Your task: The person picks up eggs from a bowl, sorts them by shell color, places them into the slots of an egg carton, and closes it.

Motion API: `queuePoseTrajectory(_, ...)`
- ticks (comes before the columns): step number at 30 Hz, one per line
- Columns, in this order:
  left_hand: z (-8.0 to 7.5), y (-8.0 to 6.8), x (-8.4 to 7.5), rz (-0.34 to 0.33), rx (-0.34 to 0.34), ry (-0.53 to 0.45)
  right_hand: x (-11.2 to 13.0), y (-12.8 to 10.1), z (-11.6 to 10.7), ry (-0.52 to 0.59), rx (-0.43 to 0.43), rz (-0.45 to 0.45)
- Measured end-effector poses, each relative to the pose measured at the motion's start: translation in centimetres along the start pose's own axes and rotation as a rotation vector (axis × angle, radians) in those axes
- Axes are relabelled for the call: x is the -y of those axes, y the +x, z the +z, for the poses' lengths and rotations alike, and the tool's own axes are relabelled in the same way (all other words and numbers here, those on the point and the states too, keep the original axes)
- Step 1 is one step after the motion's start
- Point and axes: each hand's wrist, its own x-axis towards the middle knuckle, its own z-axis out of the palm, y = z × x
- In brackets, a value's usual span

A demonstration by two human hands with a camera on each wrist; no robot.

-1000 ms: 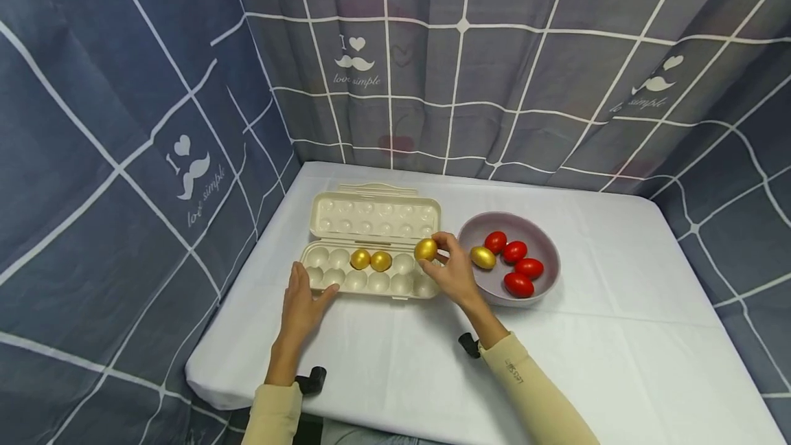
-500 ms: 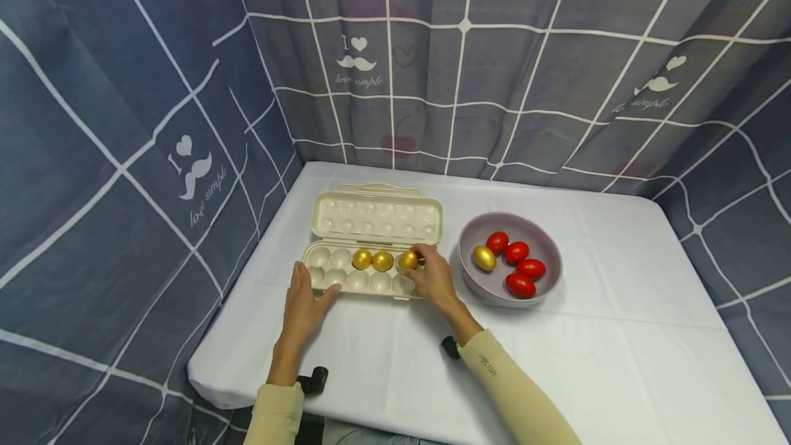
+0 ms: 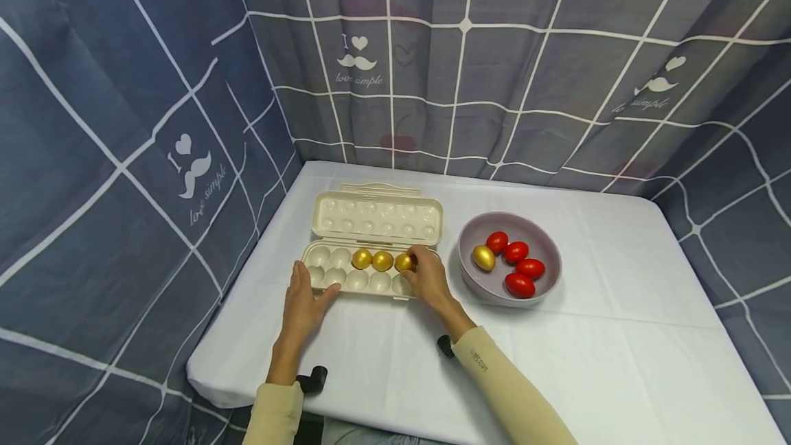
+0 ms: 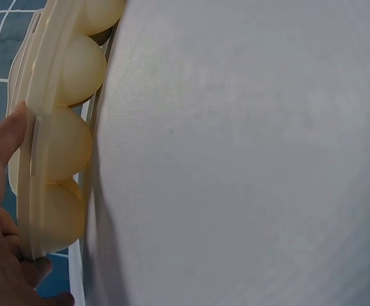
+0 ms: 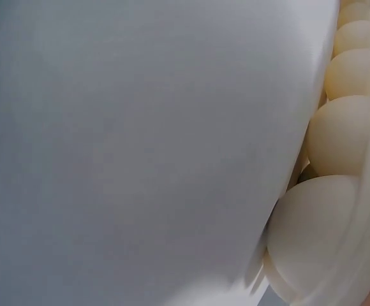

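Observation:
A cream plastic egg carton lies with its lid folded back on the white cloth. Two golden eggs sit side by side in its far row. My right hand pinches a third golden egg at the far row, just right of those two. At the carton's front left corner, my left hand grips it, thumb along the front edge and fingers at the left end. The left wrist view shows the thumb against the carton rim. In the right wrist view, the carton's rounded cups hide most of the hand.
A mauve bowl stands right of the carton, holding one golden egg and several red eggs. Gridded curtains hang close behind and beside the table.
My right hand has carried the golden egg left from beside the bowl and down to the carton's far row. The left hand stays at the carton's corner.

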Motion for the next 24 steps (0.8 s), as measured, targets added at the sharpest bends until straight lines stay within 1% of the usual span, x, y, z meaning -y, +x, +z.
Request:
queuePoseTrajectory(5, 0.15, 0.15, -0.06, 0.012, -0.003, 0.001, -0.15, -0.02, -0.15, -0.012, 0.021, 0.020)
queuePoseTrajectory(9, 0.22, 0.19, -0.15, 0.025, -0.013, -0.002, -0.22, -0.05, -0.34, -0.017, 0.029, 0.014)
queuePoseTrajectory(14, 0.26, 0.22, -0.31, 0.026, -0.010, -0.004, -0.26, -0.11, -0.63, 0.008, 0.025, 0.012)
queuePoseTrajectory(18, 0.25, 0.24, -0.36, 0.023, -0.008, 0.001, -0.35, -0.28, -0.72, 0.077, -0.004, 0.019)
queuePoseTrajectory(24, -0.03, -0.01, -0.12, -0.003, -0.012, -0.008, -0.49, -0.64, -0.78, 0.274, -0.091, 0.013)
